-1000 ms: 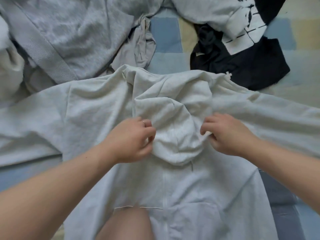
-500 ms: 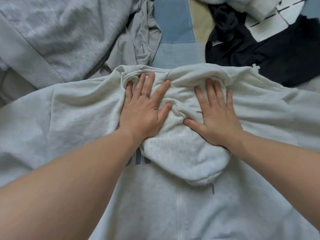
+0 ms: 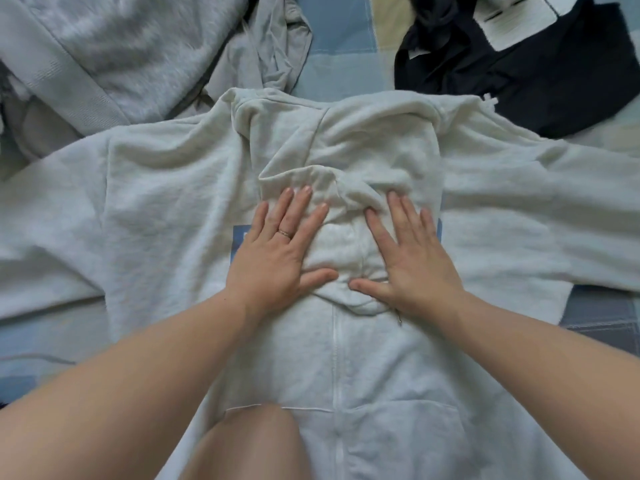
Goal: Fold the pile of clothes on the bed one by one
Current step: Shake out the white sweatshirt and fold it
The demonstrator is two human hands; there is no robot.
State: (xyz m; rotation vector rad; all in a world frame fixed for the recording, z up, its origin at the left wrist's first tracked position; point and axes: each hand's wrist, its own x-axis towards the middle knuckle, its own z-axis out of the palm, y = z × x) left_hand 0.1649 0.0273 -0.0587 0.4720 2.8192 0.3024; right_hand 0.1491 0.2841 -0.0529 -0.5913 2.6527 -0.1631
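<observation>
Hood (image 3: 341,244) of the white zip hoodie (image 3: 166,209) lies folded onto its chest; I see left hand (image 3: 277,258) and right hand (image 3: 412,261) pressing it flat, fingers straight.

Off-white hoodie (image 3: 166,209), grey sweatshirt (image 3: 114,46), navy garment (image 3: 554,74), blue-and-cream checked bedsheet (image 3: 346,32).

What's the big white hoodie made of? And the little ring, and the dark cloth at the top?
The big white zip-up hoodie looks like soft cotton fleece: matt, fuzzy, thick creases. The thin ring on the left hand looks like shiny gold-coloured metal. The dark navy garment seems a thinner, smooth knit, maybe cotton jersey.
</observation>
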